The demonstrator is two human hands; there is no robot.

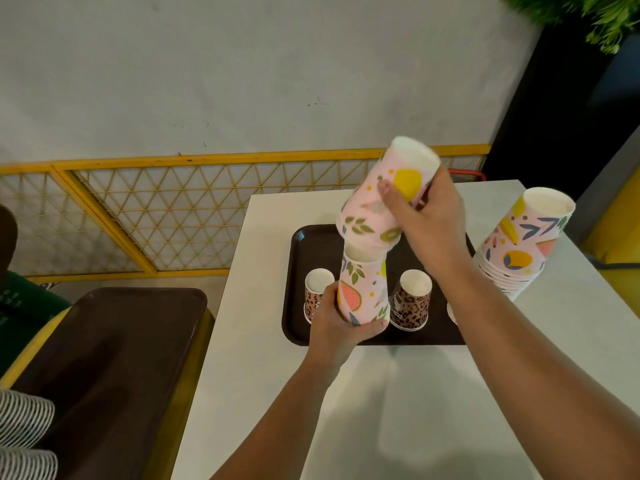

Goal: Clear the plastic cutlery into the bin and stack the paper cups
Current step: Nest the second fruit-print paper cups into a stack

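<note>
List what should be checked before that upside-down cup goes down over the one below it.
1. Left hand grips the lower pink cup: ok.
2. Right hand grips the upper pink cup: ok.
3. Upper cup upside down like the lower one: ok.
4. Upper cup lined up straight: not ok, it is tilted.
5. Leopard cups on the tray clear of it: ok.
6. Cups empty inside: cannot tell.

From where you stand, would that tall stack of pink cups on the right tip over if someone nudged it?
Probably. The pink cup stack is tall, already leaning, and stands near the white table edge. Being paper, it likely weighs little, so a push near the top should topple it.
</note>
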